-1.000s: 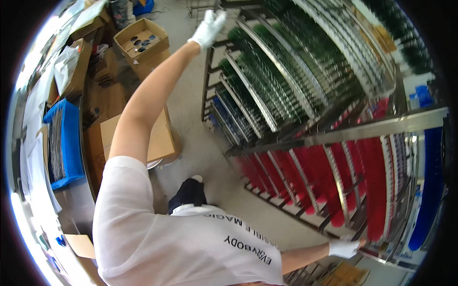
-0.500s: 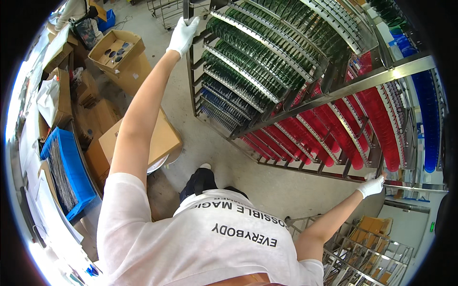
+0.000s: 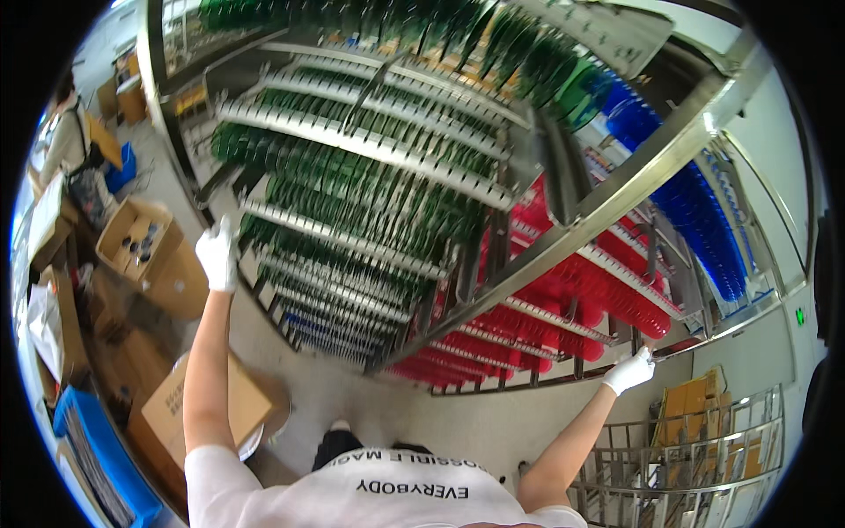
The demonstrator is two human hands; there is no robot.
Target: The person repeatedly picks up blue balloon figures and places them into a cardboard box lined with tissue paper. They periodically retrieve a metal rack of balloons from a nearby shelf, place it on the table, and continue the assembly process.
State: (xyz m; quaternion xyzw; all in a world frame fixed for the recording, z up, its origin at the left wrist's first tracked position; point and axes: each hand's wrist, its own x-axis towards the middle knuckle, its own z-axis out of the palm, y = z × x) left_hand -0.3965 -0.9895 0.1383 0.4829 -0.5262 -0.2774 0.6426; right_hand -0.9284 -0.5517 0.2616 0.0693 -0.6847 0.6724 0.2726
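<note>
A tall metal rack [image 3: 607,207] fills the space in front of me. Rows of thin green, lens-like discs [image 3: 352,185] hang on slotted white rails, with red discs [image 3: 572,282] to the right and blue ones [image 3: 678,211] beyond them. I wear white gloves. My left hand [image 3: 217,257] is closed around the rack's left upright. At the far right my right hand [image 3: 630,372] is closed on the rack's outer bar, below the red discs. Parts of the fingers on both hands are hidden.
On the left stand an open carton [image 3: 136,238] with dark round lenses, a closed carton [image 3: 207,400] and a blue crate [image 3: 101,466]. A person [image 3: 70,150] is at the far left. Metal shelving frames [image 3: 687,466] and brown cartons [image 3: 691,409] stand at lower right.
The view has tilted up, and more of the rack's upper rows shows. Both gloved hands appear farther left and lower in the picture, still on the rack.
</note>
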